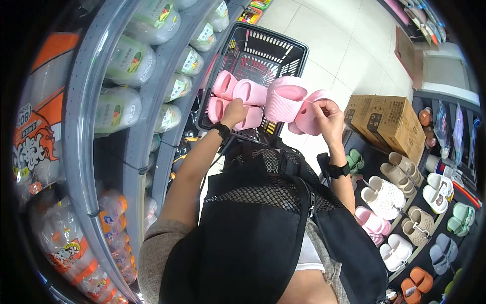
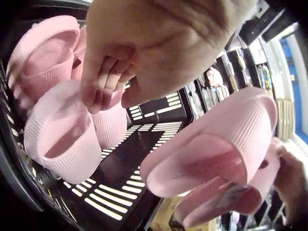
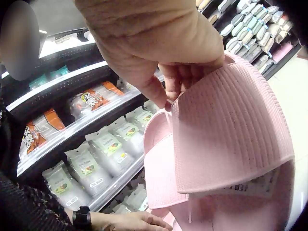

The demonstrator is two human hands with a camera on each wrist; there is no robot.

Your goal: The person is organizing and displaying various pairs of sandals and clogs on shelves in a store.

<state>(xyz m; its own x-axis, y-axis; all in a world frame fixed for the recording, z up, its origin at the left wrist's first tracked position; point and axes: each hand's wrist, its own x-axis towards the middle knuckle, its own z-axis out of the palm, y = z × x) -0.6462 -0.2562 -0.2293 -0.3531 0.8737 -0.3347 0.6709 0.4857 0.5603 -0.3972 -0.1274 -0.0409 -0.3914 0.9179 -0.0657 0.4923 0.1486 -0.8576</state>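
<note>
My right hand [image 1: 330, 119] pinches a pair of pink slippers [image 1: 286, 101] at the edge of one slipper, holding them up over the basket's right side. In the right wrist view its thumb and fingertips meet at the ribbed strap [image 3: 231, 130], and a label shows inside. My left hand [image 1: 235, 113] is over more pink slippers [image 1: 249, 93] in the black basket [image 1: 298, 46]. In the left wrist view its fingers [image 2: 98, 89] hang loosely bent with the tips right at a slipper strap [image 2: 77, 156]. The left fingers look relaxed in the right wrist view too.
Shelves of clear-wrapped packs [image 1: 132, 62] run along the left. A cardboard box [image 1: 385, 121] stands at the right, beyond a rack of paired slippers and clogs [image 1: 383, 197]. A black mesh bag [image 1: 243, 228] hangs at my front. Pale floor tiles [image 1: 324, 40] lie beyond the basket.
</note>
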